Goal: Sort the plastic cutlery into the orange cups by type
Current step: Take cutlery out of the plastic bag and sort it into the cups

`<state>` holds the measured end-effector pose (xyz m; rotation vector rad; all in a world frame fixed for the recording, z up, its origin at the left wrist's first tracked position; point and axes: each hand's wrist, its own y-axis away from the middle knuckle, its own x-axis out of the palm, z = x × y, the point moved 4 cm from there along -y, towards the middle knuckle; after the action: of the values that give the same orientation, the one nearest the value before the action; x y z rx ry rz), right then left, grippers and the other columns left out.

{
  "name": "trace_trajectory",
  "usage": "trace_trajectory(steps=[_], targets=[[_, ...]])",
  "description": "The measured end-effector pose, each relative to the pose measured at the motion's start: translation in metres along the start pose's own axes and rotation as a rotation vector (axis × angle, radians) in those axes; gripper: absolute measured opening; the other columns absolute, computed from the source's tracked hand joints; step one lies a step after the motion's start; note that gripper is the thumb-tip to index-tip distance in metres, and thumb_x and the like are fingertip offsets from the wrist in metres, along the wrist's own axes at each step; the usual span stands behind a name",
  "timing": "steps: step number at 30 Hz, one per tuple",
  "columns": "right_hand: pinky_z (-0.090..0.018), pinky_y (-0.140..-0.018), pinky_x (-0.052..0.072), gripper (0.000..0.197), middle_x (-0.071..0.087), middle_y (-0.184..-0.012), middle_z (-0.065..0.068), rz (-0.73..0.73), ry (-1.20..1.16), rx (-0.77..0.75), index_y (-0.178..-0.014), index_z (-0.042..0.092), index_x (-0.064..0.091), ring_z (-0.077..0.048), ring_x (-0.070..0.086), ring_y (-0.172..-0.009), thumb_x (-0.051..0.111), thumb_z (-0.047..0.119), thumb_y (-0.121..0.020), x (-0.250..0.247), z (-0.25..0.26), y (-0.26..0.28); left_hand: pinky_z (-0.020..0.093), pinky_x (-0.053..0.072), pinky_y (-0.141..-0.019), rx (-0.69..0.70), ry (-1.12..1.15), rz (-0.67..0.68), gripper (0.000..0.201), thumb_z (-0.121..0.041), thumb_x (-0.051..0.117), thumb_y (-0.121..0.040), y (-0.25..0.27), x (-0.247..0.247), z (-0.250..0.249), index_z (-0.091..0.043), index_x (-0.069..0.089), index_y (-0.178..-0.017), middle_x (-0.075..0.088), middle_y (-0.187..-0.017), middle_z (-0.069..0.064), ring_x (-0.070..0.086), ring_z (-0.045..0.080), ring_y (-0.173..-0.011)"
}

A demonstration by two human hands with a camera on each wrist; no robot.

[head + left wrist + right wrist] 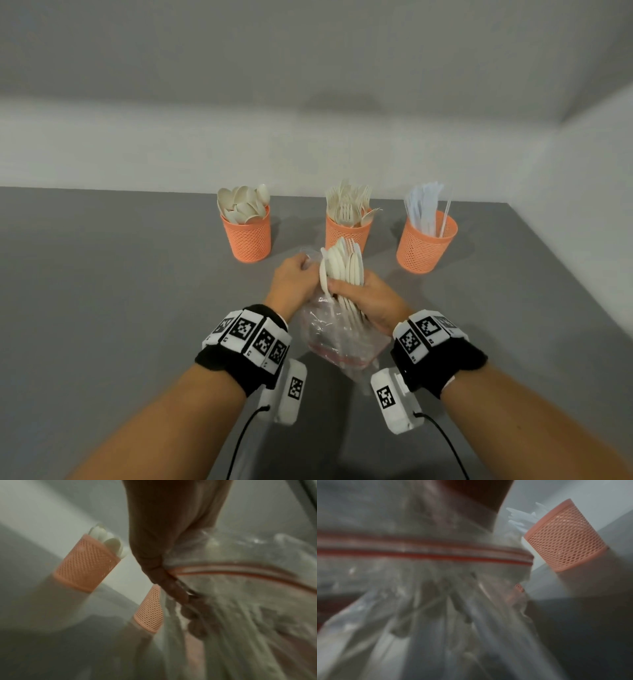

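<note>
Head view: three orange mesh cups stand in a row at the far side of the grey desk point(102, 274). The left cup point(246, 236) holds cream spoons point(242, 204), bowls up. The middle cup point(347, 233) holds cream forks point(349, 202), tines up. The right cup point(426, 241) holds pale translucent knives point(424, 205).

Nearer than the cups, above the desk, both hands meet at a clear bag point(337, 339) with a red zip strip. The right hand point(368, 301) has its fingers curled round a bundle point(342, 265) of cream cutlery. The bundle's heads fan upward above the hand, just in front of the middle cup; spoon bowls show at the front and fork tines at the back. Its handles run down into the bag. The left hand point(291, 284) pinches the bag's crumpled far edge, just left of the bundle.

Left wrist view: the thumb and fingers point(164, 582) nip the bag point(240, 601) at its zip strip; the left cup point(85, 563) and part of the middle cup point(150, 609) lie beyond.

Right wrist view: the blurred bag point(419, 588) fills most of the frame, with the right cup point(565, 538) and knives point(520, 516) behind it.
</note>
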<state>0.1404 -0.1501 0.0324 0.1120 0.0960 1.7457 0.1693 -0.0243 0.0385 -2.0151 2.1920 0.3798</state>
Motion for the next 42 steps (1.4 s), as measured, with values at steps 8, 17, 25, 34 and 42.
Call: trace_trajectory(steps=[8,17,25,34,42], targets=[[-0.032,-0.085,0.054,0.031,0.07,-0.093,-0.005,0.103,-0.18,0.05,-0.106,0.012,0.062,-0.018,0.068,-0.089,0.069,0.019,-0.077,0.006,-0.007,0.003,0.049,0.051,-0.078,-0.165,0.02,0.026,0.029,-0.005,0.038,-0.079,-0.012,0.005,0.012,-0.016,0.05,-0.055,0.054,-0.063,0.007,0.052,0.027,-0.069],[-0.033,-0.069,0.058,0.029,0.068,-0.073,-0.013,-0.206,-0.353,0.045,-0.096,-0.001,0.063,-0.024,0.066,-0.067,0.074,0.013,-0.073,-0.025,-0.005,-0.004,0.043,0.051,-0.072,-0.044,-0.079,0.139,0.011,-0.006,0.044,-0.09,-0.008,0.002,0.011,-0.011,0.051,-0.097,0.057,-0.082,0.009,0.054,0.022,-0.062],[-0.021,-0.053,0.052,0.022,0.061,-0.053,0.005,-0.509,-0.601,-0.242,-0.074,0.013,0.057,-0.009,0.06,-0.05,0.061,-0.007,-0.083,-0.063,0.043,-0.004,0.042,0.041,-0.093,-0.308,-0.597,-0.103,0.04,-0.007,0.047,-0.09,-0.017,-0.038,0.063,0.004,0.038,-0.127,0.04,-0.132,0.028,0.047,0.043,-0.116],[-0.027,-0.066,0.055,0.04,0.068,-0.085,-0.008,-0.452,-0.237,-0.181,-0.112,-0.005,0.057,-0.014,0.068,-0.069,0.073,0.004,-0.076,-0.055,0.059,-0.01,0.057,0.014,-0.114,-0.185,-0.662,-0.089,0.039,-0.036,0.045,-0.088,-0.009,-0.052,0.014,-0.028,0.06,-0.123,0.02,-0.154,0.015,0.015,0.034,-0.143],[-0.032,-0.069,0.059,0.03,0.068,-0.094,-0.018,-0.317,-0.3,-0.093,-0.111,0.001,0.059,-0.026,0.068,-0.083,0.067,0.003,-0.082,-0.011,0.065,-0.016,0.009,0.049,-0.073,0.225,-0.113,0.382,0.074,-0.013,0.071,-0.079,0.02,0.018,-0.054,-0.016,0.027,-0.139,0.056,-0.113,-0.005,0.059,0.01,-0.097]])
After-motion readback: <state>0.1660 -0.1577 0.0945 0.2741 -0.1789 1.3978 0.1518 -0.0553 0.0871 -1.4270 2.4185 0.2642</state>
